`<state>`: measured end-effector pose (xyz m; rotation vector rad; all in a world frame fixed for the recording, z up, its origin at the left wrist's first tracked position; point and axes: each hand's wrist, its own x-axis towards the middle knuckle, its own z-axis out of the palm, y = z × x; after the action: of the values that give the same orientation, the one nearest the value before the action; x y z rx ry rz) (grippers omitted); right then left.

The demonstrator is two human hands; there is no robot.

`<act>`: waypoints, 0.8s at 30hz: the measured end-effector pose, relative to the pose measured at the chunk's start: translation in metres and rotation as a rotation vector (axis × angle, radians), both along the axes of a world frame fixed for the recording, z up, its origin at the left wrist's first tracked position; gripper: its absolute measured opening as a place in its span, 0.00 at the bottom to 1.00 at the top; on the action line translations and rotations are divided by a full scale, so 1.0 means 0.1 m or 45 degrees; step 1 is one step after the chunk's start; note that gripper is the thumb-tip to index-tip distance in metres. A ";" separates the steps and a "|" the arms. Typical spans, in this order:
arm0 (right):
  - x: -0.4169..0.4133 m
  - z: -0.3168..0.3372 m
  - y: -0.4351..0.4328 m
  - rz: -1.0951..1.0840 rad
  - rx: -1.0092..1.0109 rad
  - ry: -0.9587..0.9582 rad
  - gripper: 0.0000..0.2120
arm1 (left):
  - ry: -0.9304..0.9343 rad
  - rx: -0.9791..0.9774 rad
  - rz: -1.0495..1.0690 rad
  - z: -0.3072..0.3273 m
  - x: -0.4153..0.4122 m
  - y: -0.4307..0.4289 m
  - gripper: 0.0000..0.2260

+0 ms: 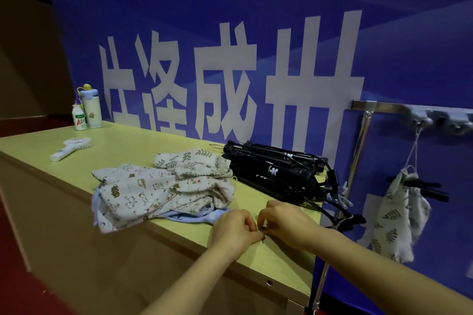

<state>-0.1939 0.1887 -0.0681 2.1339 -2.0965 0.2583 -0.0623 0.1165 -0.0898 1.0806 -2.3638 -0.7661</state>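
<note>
My left hand [234, 229] and my right hand [286, 225] meet over the front part of the yellow-green table [143, 140]. Fingers of both hands are curled, and together they pinch a tiny dark thing [262, 234] between them; what it is cannot be told. Just left of my hands lies a pile of printed cloth bags [163, 192] with cartoon and leaf patterns. Behind my right hand a stack of black clip hangers [276, 169] rests on the table's right end.
A metal rack [368, 107] with hooks stands right of the table; a leaf-print bag [401, 215] on a black hanger hangs from it. A white hand fan [71, 147], a drink bottle [79, 119] and a flask [92, 107] sit far left. A blue banner [230, 33] backs everything.
</note>
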 end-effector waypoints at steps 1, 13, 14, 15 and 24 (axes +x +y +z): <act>0.00 0.00 -0.02 0.029 -0.006 0.016 0.10 | 0.004 0.002 0.017 0.00 0.00 -0.01 0.13; 0.07 0.01 -0.27 -0.039 -0.094 -0.081 0.08 | 0.294 -0.584 0.352 0.38 0.25 -0.24 0.11; 0.07 0.01 -0.30 -0.108 -0.137 -0.247 0.07 | 0.190 -0.686 0.388 0.40 0.29 -0.32 0.16; 0.09 0.02 -0.32 -0.161 -0.177 -0.459 0.05 | 0.085 -0.731 0.402 0.40 0.32 -0.42 0.19; 0.44 0.12 -0.62 -0.136 -0.010 -1.621 0.08 | 0.114 -0.543 0.414 0.47 0.37 -0.76 0.04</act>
<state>-0.1501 0.1268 -0.0561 1.9917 -2.6189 2.0172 -0.0257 0.0408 -0.0432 1.1665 -2.0698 -0.1776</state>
